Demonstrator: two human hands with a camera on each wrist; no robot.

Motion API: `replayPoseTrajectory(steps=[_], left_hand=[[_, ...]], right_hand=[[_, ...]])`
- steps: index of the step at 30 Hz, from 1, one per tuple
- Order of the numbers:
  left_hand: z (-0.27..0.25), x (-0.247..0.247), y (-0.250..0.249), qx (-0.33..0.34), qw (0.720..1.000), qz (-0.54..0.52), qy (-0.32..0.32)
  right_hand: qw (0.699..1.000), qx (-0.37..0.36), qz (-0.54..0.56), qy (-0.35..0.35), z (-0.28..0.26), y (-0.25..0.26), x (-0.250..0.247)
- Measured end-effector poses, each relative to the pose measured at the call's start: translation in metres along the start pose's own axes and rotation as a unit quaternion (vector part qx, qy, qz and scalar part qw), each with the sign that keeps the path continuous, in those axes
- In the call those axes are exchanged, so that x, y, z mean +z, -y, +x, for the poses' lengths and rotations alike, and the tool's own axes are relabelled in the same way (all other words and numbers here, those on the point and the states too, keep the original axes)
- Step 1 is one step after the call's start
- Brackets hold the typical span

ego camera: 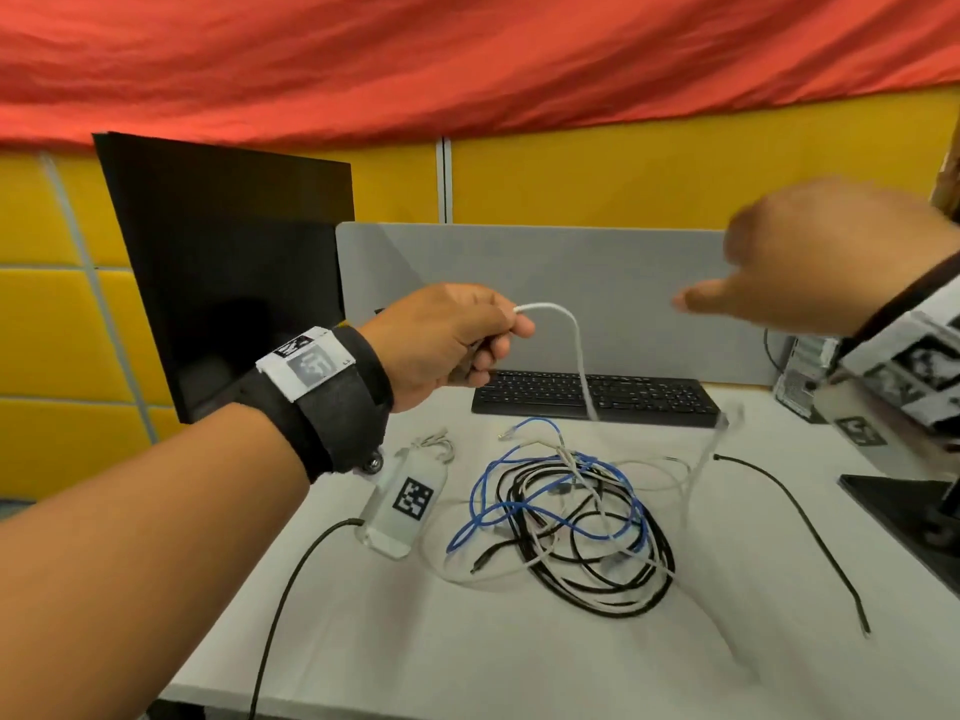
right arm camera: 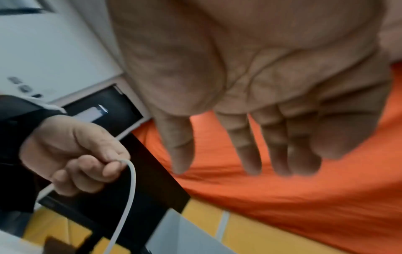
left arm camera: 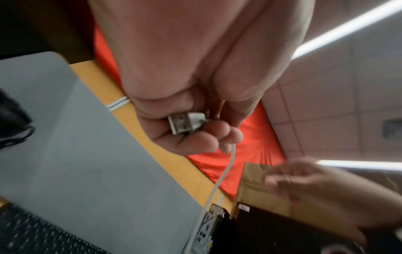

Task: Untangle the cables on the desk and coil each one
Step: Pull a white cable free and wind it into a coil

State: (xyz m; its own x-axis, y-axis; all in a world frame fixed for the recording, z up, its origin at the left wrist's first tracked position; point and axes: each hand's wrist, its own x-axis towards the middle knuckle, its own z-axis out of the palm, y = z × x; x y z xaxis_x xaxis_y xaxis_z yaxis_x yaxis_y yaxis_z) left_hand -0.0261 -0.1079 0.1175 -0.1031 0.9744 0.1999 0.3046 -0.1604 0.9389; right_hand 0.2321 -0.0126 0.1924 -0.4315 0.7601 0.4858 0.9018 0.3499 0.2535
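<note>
My left hand (ego camera: 457,340) is raised above the desk and grips a white cable (ego camera: 576,345) near its end. The cable's USB plug (left arm camera: 185,123) lies in the curled fingers (left arm camera: 217,137). From the fist (right arm camera: 87,165) the white cable (right arm camera: 128,197) arcs down to a tangle of blue, black and white cables (ego camera: 566,522) on the white desk (ego camera: 467,641). My right hand (ego camera: 810,267) hovers blurred at the right, above the desk. Its fingers (right arm camera: 250,141) are spread and hold nothing.
A black keyboard (ego camera: 597,397) lies behind the tangle, a dark monitor (ego camera: 234,272) stands at the back left. A loose black cable (ego camera: 810,527) runs along the right. A tagged white block (ego camera: 400,501) sits left of the tangle, another monitor's base (ego camera: 909,506) at the right edge.
</note>
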Motion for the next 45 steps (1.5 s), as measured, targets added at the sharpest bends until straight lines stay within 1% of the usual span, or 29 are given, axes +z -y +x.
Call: replayPoseTrajectory(steps=[1, 2, 3, 4, 5, 6, 7, 8, 9, 10, 12, 15, 16, 18, 20, 22, 24, 26, 29, 31, 32, 34, 35, 37, 39, 40, 41, 43, 45], left_hand=[[-0.003, 0.005, -0.004, 0.008, 0.999, 0.04, 0.009], [-0.006, 0.011, -0.007, 0.017, 0.998, 0.064, 0.022], [-0.009, 0.017, -0.01, 0.026, 0.996, 0.073, 0.038], [-0.013, 0.023, -0.014, 0.035, 0.996, 0.071, 0.052], [-0.017, 0.027, -0.017, 0.044, 0.995, 0.06, 0.06], [-0.02, 0.029, -0.018, 0.054, 0.996, 0.048, 0.059], [-0.023, 0.03, -0.019, 0.063, 0.996, 0.037, 0.048], [-0.027, 0.029, -0.017, 0.07, 0.997, 0.032, 0.033], [-0.031, 0.028, -0.012, 0.073, 0.997, 0.03, 0.017], [-0.036, 0.027, -0.005, 0.072, 0.997, 0.028, 0.004], [-0.05, 0.033, 0.013, 0.065, 0.998, 0.016, -0.004], [-0.077, 0.056, 0.043, 0.05, 0.998, -0.044, 0.019], [-0.086, 0.064, 0.05, 0.034, 0.995, -0.091, 0.028], [-0.105, 0.076, 0.062, 0.001, 0.976, -0.211, 0.056], [-0.12, 0.082, 0.064, -0.015, 0.948, -0.304, 0.097], [-0.129, 0.082, 0.059, -0.009, 0.922, -0.362, 0.137], [-0.133, 0.078, 0.052, 0.024, 0.902, -0.403, 0.152], [-0.132, 0.073, 0.047, 0.059, 0.899, -0.419, 0.11], [-0.124, 0.071, 0.052, 0.07, 0.902, -0.424, -0.03], [-0.119, 0.074, 0.06, 0.056, 0.905, -0.408, -0.106], [-0.117, 0.076, 0.064, 0.047, 0.916, -0.377, -0.129], [-0.114, 0.081, 0.069, 0.033, 0.944, -0.289, -0.155], [-0.115, 0.082, 0.071, 0.035, 0.96, -0.227, -0.16], [-0.117, 0.082, 0.078, 0.086, 0.984, -0.02, -0.158], [-0.119, 0.082, 0.083, 0.135, 0.968, 0.171, -0.124], [-0.121, 0.082, 0.083, 0.139, 0.965, 0.198, -0.097], [-0.123, 0.083, 0.081, 0.128, 0.975, 0.169, -0.07], [-0.123, 0.082, 0.076, 0.087, 0.994, 0.057, -0.025], [-0.124, 0.082, 0.072, 0.04, 0.999, -0.01, 0.003]], right_hand=[[0.998, -0.024, 0.01, -0.062, -0.005, 0.009, -0.001], [0.993, -0.063, 0.061, -0.076, -0.011, 0.019, -0.002], [0.985, -0.111, 0.128, -0.043, -0.018, 0.03, -0.001], [0.966, -0.156, 0.204, 0.018, -0.024, 0.042, 0.001], [0.937, -0.19, 0.285, 0.075, -0.03, 0.053, 0.007], [0.897, -0.202, 0.376, 0.116, -0.036, 0.063, 0.014], [0.852, -0.185, 0.471, 0.134, -0.04, 0.07, 0.02], [0.804, -0.152, 0.557, 0.14, -0.041, 0.072, 0.025], [0.768, -0.12, 0.615, 0.133, -0.042, 0.072, 0.028], [0.753, -0.103, 0.639, 0.116, -0.041, 0.069, 0.029], [0.771, -0.116, 0.622, 0.064, -0.04, 0.063, 0.025], [0.83, -0.184, 0.526, 0.023, -0.043, 0.061, 0.012], [0.841, -0.196, 0.504, 0.018, -0.044, 0.06, 0.01], [0.845, -0.198, 0.497, 0.006, -0.041, 0.056, 0.012], [0.84, -0.174, 0.514, 0.002, -0.038, 0.052, 0.023], [0.832, -0.144, 0.535, 0.026, -0.04, 0.056, 0.042], [0.829, -0.138, 0.537, 0.072, -0.053, 0.067, 0.067], [0.828, -0.173, 0.523, 0.11, -0.074, 0.08, 0.09], [0.82, -0.267, 0.489, 0.133, -0.114, 0.1, 0.105], [0.82, -0.361, 0.427, 0.122, -0.137, 0.112, 0.102], [0.822, -0.392, 0.398, 0.114, -0.145, 0.115, 0.096], [0.834, -0.408, 0.356, 0.101, -0.151, 0.118, 0.086], [0.842, -0.406, 0.341, 0.098, -0.151, 0.119, 0.082], [0.85, -0.395, 0.337, 0.094, -0.152, 0.117, 0.074], [0.852, -0.379, 0.351, 0.085, -0.149, 0.11, 0.065], [0.854, -0.368, 0.36, 0.074, -0.145, 0.105, 0.06], [0.855, -0.352, 0.376, 0.058, -0.141, 0.1, 0.057], [0.852, -0.3, 0.43, 0.014, -0.132, 0.089, 0.056], [0.848, -0.225, 0.479, -0.031, -0.127, 0.08, 0.062]])
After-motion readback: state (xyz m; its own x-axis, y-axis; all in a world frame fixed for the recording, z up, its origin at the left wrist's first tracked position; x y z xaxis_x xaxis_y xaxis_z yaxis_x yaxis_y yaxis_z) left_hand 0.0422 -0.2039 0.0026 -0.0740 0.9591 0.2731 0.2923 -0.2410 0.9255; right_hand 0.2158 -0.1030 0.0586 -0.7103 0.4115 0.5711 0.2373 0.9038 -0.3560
